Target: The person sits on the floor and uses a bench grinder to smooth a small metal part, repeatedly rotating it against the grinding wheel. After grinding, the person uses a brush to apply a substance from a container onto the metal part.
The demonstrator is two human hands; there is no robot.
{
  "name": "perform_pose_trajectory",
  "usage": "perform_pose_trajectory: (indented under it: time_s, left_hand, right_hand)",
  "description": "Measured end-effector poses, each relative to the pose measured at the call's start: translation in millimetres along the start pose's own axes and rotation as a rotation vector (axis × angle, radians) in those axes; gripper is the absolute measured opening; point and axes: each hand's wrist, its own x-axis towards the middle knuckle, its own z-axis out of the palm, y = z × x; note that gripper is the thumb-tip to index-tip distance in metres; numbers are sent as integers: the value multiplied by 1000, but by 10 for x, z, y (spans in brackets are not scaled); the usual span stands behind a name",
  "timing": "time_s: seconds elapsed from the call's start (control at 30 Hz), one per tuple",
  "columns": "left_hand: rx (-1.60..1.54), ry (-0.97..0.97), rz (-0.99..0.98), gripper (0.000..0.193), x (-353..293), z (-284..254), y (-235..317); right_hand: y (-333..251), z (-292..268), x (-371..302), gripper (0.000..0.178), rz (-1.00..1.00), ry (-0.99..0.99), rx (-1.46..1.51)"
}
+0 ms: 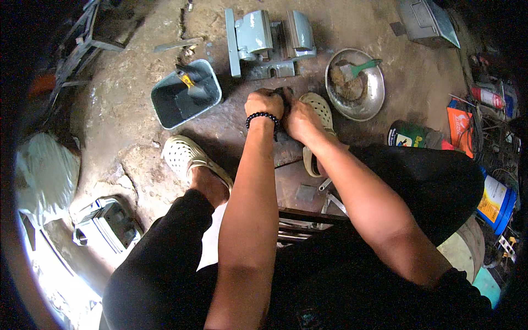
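Observation:
My left hand [264, 103], with a black bead bracelet [263, 116] at its wrist, is closed in a fist. Right beside it, my right hand [303, 120] is closed too. Between the two hands shows a small dark thing [285, 97], mostly covered by my fingers; its kind cannot be made out. Just beyond them on the floor lies a grey-blue bench vise [254, 34], its jaws apart. To the left stands a grey tub [159, 113] with dark contents and a yellow-and-black-handled brush [187, 78] in it. On the right, a metal bowl [375, 91] holds a green-handled brush [363, 67].
My feet, in cream clogs [184, 152], flank the work spot. A metal box [426, 25] stands far right, a blue-and-white bucket [496, 204] and clutter along the right side. A dark metal frame [88, 44] is far left; a black-and-white case [107, 225] lies near left.

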Motion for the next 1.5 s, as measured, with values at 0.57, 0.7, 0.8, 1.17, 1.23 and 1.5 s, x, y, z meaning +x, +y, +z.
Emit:
perform_pose_trajectory:
  time_s: [0.57,0.7,0.8,1.17,1.23,1.5]
  left_hand:
    - [-178,-284,82,51,424,188,-101]
    - [-123,-229,189,51,659,213,-59]
    - [-82,-192,104,45,800,301,-72]
    - [-438,-119,366,29,759,492,-101]
    - [-412,-158,289,29,785,476,-72]
    - [-156,-6,212,39,819,408,57]
  right_hand:
    - [180,-71,344,35,474,-296,1598]
    - [155,-200,526,32,454,-341,1686]
    - [152,-189,651,33,412,-325,1757]
    - [319,58,1038,26,537,-245,1954]
    - [292,27,1048,26,561,-275,1964]
    - [231,-92,1085,23,501,-371,2010]
